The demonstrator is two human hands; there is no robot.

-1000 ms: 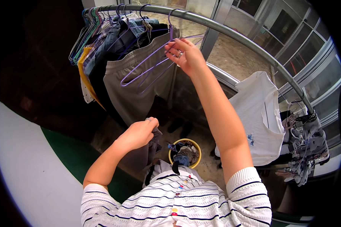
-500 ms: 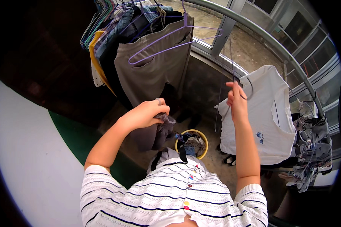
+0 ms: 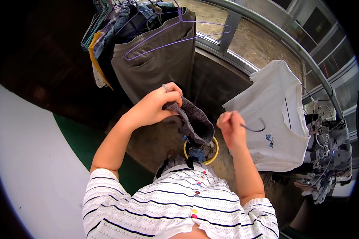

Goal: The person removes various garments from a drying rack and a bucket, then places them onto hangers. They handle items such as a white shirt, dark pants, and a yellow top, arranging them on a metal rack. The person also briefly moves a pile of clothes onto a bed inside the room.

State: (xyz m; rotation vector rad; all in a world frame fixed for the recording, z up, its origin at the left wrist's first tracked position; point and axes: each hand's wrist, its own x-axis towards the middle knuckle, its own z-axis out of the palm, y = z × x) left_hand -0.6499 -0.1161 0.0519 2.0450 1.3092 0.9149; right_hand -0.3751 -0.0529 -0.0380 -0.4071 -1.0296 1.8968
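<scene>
My left hand (image 3: 163,103) is closed on the gathered edge of a dark grey garment (image 3: 195,123), whose ribbed opening hangs over the floor in front of me. What kind of garment it is does not show clearly. To the right of it, my right hand (image 3: 232,127) is closed around a thin dark clothes hanger; its curved hook (image 3: 261,125) points right, and the rest is hard to make out. Below the garment stands a yellow-rimmed basket (image 3: 217,153) with crumpled clothes inside, partly covered by the garment.
A curved metal rail (image 3: 283,34) runs along the window. Grey-brown trousers (image 3: 143,75), an empty purple hanger (image 3: 199,36) and several clothes hang at left. A white shirt (image 3: 263,107) and a cluster of small hung items (image 3: 327,163) hang at right. A white surface (image 3: 28,171) lies left.
My right hand has come down and left with the hanger, closer to the garment. The garment has been raised and swung right, its opening now spread over the basket.
</scene>
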